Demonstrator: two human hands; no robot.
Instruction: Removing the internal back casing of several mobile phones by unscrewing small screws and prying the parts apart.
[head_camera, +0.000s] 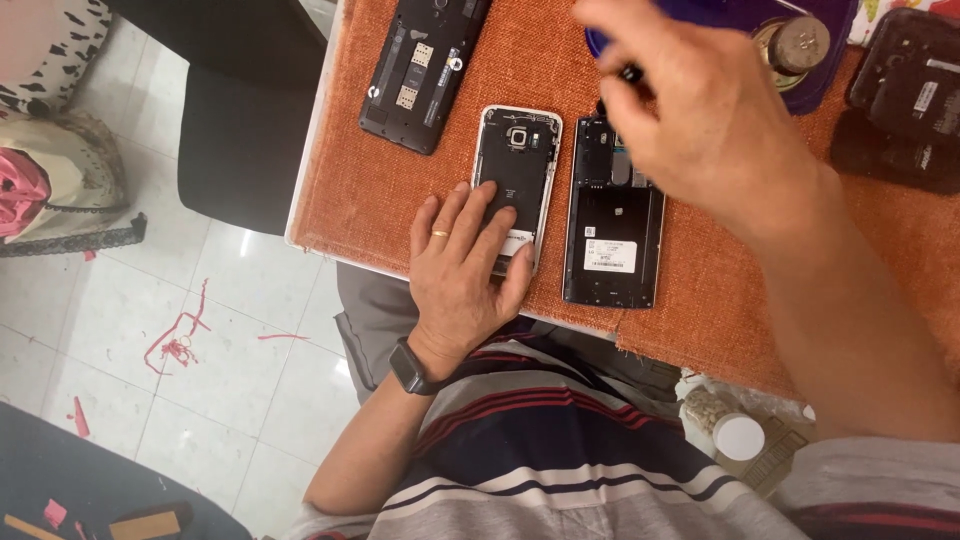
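- The left hand (463, 265) lies flat, fingers spread and stretched out, pressing on the lower end of a silver-framed phone (516, 180) that has its back cover off; it grips nothing, only pins the phone down. A gold ring sits on one finger and a dark wristwatch (410, 368) on the wrist.
- That phone lies on an orange woven mat (370, 190), near the mat's 6 o'clock edge, its camera ring at the 12 o'clock end. A small white label shows at its lower end, just at 3 o'clock of the fingertips.
- The right hand (690, 110) is blurred, raised above the mat at 1 o'clock of the silver-framed phone. Its fingers look curled, with something small and dark at the fingertips; I cannot tell whether it is pinched or what it is.
- Just beside the silver-framed phone, at its 3 o'clock, lies a black opened phone (612, 225), partly under the right hand. A white rectangular sticker with dark print sits in its lower half, and a smaller white tag at the left edge.
- At 11 o'clock lies a third open black phone (422, 70), tilted, with two pale card slots.
- At 2 o'clock, a round metal-lidded jar (797, 45) stands on a dark blue tray (830, 75).
- Far at 3 o'clock, a black case (905, 95) with a small white label.
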